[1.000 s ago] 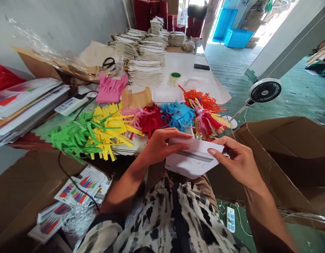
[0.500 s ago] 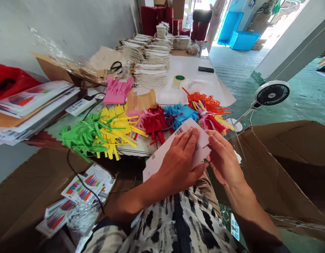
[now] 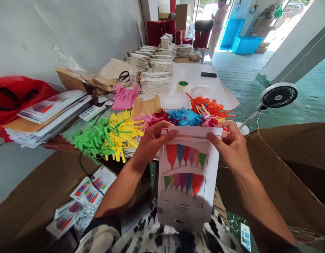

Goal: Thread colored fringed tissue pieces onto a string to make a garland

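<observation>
A white paper packet [image 3: 187,211] printed with rows of coloured pennants hangs upright in front of my body. Its top edge is pinched at the left corner by my left hand [image 3: 156,140] and at the right corner by my right hand [image 3: 231,140]. Both thumbs lie on the printed face, with the fingers behind. Just beyond, along the table edge, lie fringed tissue bundles: green [image 3: 92,138], yellow [image 3: 123,130], blue [image 3: 185,116] and orange [image 3: 211,107], with pink and red ones partly hidden behind my hands.
Stacked white bundles [image 3: 156,82], a tape roll [image 3: 182,87], a black phone-like object [image 3: 208,74] and scissors [image 3: 123,75] are on the table. A fan [image 3: 278,96] stands right, above an open cardboard box [image 3: 283,147]. Printed packets [image 3: 90,189] lie lower left. A person [image 3: 219,26] stands far off.
The packet has turned from lying slanted under my left hand to hanging upright, its pennant print facing me. My left hand has moved to its top left corner. The view has tilted upward slightly.
</observation>
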### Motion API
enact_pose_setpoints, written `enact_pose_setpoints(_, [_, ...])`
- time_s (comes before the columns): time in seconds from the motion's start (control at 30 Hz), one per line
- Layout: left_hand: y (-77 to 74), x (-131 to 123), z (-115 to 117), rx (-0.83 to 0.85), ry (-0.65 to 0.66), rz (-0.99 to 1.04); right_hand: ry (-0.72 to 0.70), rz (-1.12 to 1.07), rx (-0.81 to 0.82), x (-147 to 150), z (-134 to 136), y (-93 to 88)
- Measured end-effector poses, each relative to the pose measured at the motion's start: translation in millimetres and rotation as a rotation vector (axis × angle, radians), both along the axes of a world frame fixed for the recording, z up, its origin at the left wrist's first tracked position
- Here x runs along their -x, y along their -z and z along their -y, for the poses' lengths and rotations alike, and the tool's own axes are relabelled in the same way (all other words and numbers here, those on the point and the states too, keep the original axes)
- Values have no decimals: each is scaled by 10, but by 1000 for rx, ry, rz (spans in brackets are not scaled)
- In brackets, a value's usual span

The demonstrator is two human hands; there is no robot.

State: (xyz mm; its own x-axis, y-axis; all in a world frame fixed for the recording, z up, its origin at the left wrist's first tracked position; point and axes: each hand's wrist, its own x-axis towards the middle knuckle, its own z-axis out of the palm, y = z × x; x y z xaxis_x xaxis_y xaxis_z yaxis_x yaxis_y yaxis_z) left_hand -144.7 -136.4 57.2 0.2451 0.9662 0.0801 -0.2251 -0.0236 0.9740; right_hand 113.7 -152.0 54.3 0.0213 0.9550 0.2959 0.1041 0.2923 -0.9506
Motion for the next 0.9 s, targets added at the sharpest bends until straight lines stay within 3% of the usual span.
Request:
enact_pose_setpoints(0.23, [79,-8,-185,-69,133,-203,-43,361,-75,-206,16,-33])
enact_pose_setpoints(0.4, [163,-50,-195,-211,91,-247,-29,370,-58,-250,64,63])
enact_pose_setpoints(0.57, [249,-103,-89,-198,28,-213,65,295,-77,-196,149,194])
enact_pose_setpoints(0.7, [197,-145,-59,-181,-3,-201,65,269,-55,-181,147,177])
enact_pose_setpoints(0.9, [42,-218,-149,-139,210,-260,53,337,-73,-114,142,33])
